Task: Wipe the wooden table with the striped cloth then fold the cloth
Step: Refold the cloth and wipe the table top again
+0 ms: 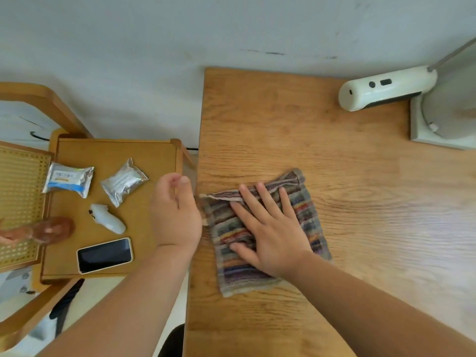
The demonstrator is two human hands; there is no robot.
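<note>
1. The right hand (270, 228) lies flat on top of the striped cloth (231, 274). Its palm is down and it presses the cloth onto the wooden tabletop (283, 124).
2. The fingers (262, 199) of the right hand are straight and spread apart. They point away from the person and a little to the left. The thumb sticks out to the left, low on the cloth.
3. The right arm comes in from the bottom right corner, bare, and crosses the near part of the tabletop.
4. The left hand (175, 215) hangs in the air just beside the left edge of the cloth, over the gap at the side of the tabletop. Its fingers are loosely curled, and nothing shows in them. It does not touch the cloth.
5. The cloth sits near the left side of the tabletop, about halfway between the wall and the person.
6. The cloth looks almost square, so no side is clearly the long one. It is turned a little, with its far right corner the farthest away.
7. The stripes go across from left to right and climb a bit toward the right.
8. The stripes are grey, blue, purple, orange and red. The cloth looks soft and a bit fuzzy, with a grey border.
9. Along the far edge the cloth is doubled over, and loose layers show there.
10. To the left, a little side tabletop (144, 161) holds a phone (104, 255) and two shiny packets (123, 181).
</note>
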